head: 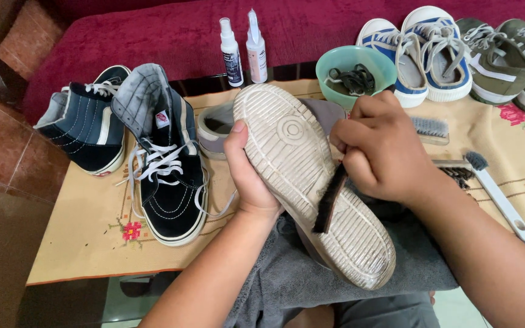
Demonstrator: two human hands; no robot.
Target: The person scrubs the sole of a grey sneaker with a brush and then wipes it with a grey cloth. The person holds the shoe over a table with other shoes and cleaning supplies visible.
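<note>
**Shoe sole under brush, held over lap**

Shoe [311, 176] turned sole-up, lying diagonally from upper left to lower right, heel end lowest. Sole off-white to cream, visibly soiled, greyer toward the heel. Tread made of fine crosswise ribs, with a round disc pattern near the ball of the foot. Rim of the sole worn and grubby at the lower end. Upper mostly hidden; a grey edge seen beneath.

Left hand [247, 173] closed around the shoe's left side, thumb pressed on the sole edge near the toe. Right hand [381, 149] closed tight around a brush [329, 199], dark bristles touching the sole at mid-length.

Shoe resting above a grey towel [299, 273] spread across the lap, just in front of the counter [92, 237], which is covered by a tan cloth with small embroidered flowers.

On the counter, left: a pair of dark high-top shoes [153, 158] with white laces, one unlaced and loose. Behind the held shoe: a second grey shoe [214, 127], partly hidden. Further back: two small spray bottles [244, 48] and a green bowl [335, 64] containing dark laces. Right: two spare brushes [432, 129], one long-handled, near the right wrist. Back right: blue-and-white shoes [420, 51] and olive shoes [505, 58] against a red sofa cushion.
</note>
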